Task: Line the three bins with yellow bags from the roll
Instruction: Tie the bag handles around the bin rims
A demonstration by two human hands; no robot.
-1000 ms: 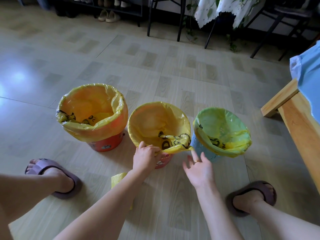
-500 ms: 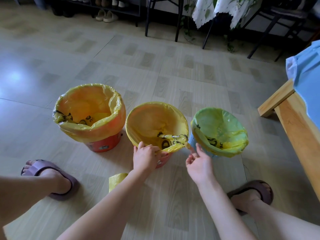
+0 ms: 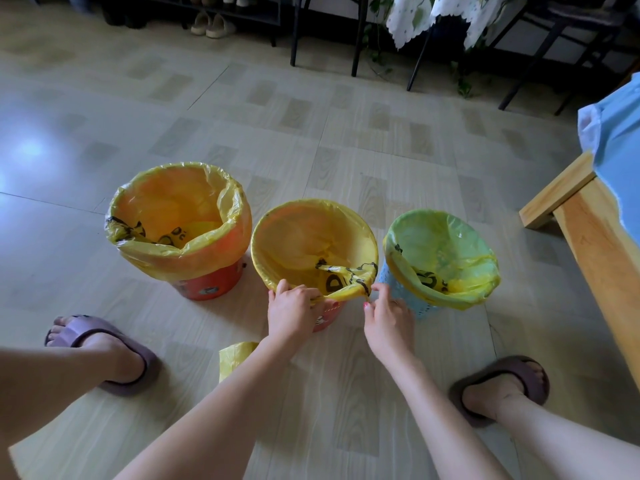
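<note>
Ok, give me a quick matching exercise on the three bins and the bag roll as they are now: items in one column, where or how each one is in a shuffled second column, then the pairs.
Items
1. large orange bin
2. middle bin
3. blue perforated bin
4. roll of yellow bags

Place or state
A. on the floor beside the left forearm
B. rightmost of the three, nearest the wooden bench
C. leftmost of the three, bag folded over its rim
D. bag edge held at the near rim by the left hand and right hand

Pairs: 1-C, 2-D, 3-B, 4-A
</note>
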